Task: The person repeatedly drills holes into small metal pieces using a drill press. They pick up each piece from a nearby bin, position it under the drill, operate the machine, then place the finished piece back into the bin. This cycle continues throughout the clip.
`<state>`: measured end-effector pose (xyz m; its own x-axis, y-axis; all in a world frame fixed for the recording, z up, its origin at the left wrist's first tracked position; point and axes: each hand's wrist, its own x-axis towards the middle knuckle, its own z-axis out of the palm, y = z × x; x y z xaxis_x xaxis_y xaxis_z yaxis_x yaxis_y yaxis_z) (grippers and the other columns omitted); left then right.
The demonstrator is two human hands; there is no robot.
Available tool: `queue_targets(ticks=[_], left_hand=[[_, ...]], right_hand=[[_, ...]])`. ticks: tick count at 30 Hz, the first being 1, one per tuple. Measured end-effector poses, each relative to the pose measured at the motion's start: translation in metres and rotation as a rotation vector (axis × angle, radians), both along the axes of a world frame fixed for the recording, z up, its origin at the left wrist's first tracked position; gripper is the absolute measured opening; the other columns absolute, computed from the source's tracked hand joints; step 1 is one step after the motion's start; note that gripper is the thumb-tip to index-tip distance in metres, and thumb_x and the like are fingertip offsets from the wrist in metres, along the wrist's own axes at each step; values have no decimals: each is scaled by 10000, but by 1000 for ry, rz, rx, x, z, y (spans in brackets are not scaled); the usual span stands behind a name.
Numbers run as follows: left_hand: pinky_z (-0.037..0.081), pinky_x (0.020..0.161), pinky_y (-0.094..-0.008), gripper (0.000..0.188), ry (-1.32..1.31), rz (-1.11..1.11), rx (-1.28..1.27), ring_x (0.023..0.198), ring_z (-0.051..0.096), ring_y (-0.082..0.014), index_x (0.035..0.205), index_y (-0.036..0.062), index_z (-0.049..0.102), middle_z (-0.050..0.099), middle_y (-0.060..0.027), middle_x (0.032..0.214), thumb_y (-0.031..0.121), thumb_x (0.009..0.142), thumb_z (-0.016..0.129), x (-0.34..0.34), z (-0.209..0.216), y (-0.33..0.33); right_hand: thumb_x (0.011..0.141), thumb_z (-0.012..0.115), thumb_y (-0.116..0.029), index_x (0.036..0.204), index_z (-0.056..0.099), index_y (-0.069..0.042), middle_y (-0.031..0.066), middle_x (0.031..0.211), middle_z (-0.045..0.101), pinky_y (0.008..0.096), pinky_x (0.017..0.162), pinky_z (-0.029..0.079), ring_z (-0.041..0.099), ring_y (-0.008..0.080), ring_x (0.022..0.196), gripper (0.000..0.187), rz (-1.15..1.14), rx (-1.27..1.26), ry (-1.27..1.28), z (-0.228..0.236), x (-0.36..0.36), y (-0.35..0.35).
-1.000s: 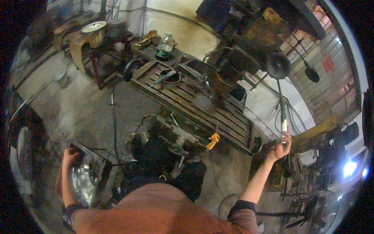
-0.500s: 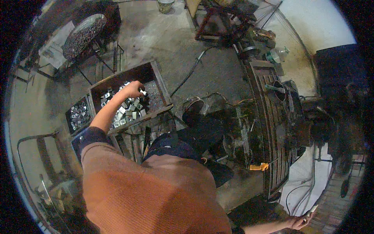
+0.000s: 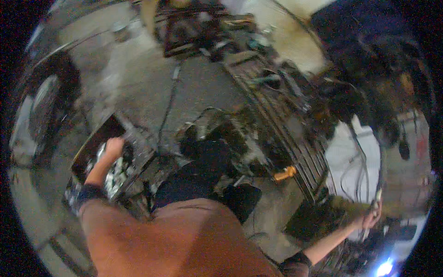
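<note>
At the left, my left hand (image 3: pixel 114 147) is over a dark open box (image 3: pixel 109 125) of small shiny metal blocks (image 3: pixel 112 181). It looks closed, but blur hides whether a block is between its fingers. My right arm reaches out to the lower right. There my right hand (image 3: pixel 370 218) is closed around a small pale piece (image 3: pixel 379 195), which sticks up past the fingers; its exact kind is too blurred to make out.
A slotted metal machine table (image 3: pixel 281 134) runs diagonally on the right, with a yellow-orange handle-like item (image 3: pixel 284 173) near its lower end. A white sheet (image 3: pixel 353 159) with cables lies beyond it. A bright light (image 3: pixel 385 267) glows at lower right. A hose (image 3: pixel 171 99) crosses the floor.
The view has swung rightward, so the box and machine table appear further left. My right hand has come further into view, raised with the pale piece. My left hand remains over the box.
</note>
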<state>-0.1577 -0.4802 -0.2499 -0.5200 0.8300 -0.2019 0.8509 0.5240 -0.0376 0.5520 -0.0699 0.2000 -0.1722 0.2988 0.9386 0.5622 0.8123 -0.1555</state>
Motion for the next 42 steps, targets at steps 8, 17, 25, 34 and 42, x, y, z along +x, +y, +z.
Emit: queue_targets(ticks=[8, 17, 25, 34, 42], left_hand=[[444, 718, -381, 373, -375, 481, 474, 783, 564, -334, 961, -25, 514, 575, -185, 846, 157, 663, 643, -22, 61, -11], [420, 642, -291, 311, -830, 315, 884, 756, 536, -180, 961, -24, 541, 575, -89, 837, 176, 728, 592, -42, 150, 86], [370, 493, -242, 237, -1382, 371, 1042, 567, 473, -111, 856, 44, 577, 547, -27, 707, 248, 738, 553, 28, 177, 196], [383, 527, -238, 241, -1546, 194, 857, 679, 519, -110, 964, 54, 554, 573, -24, 821, 168, 755, 522, 99, 193, 261], [431, 487, -251, 211, -2021, 449, 927, 505, 500, -140, 924, 42, 512, 526, -43, 669, 134, 735, 495, 154, 194, 292]], right_hand=[[860, 452, -255, 933, 492, 102, 221, 994, 530, 328, 740, 428, 527, 229, 838, 367, 39, 16, 186, 35, 5, 13], [855, 429, -229, 1002, 515, 58, 160, 1020, 517, 402, 792, 437, 517, 275, 924, 333, -193, -30, -21, 150, 54, 33], [817, 434, -295, 978, 504, 8, 128, 975, 535, 351, 799, 363, 482, 207, 875, 351, 275, -473, 469, -48, -37, -1], [766, 474, -99, 1204, 385, 9, 70, 1057, 524, 314, 872, 375, 520, 190, 959, 460, 442, -1491, 736, -397, -95, -7], [607, 688, -291, 1190, 403, 8, 39, 993, 504, 272, 747, 405, 476, 137, 879, 715, 145, -1065, 463, -362, -106, -10]])
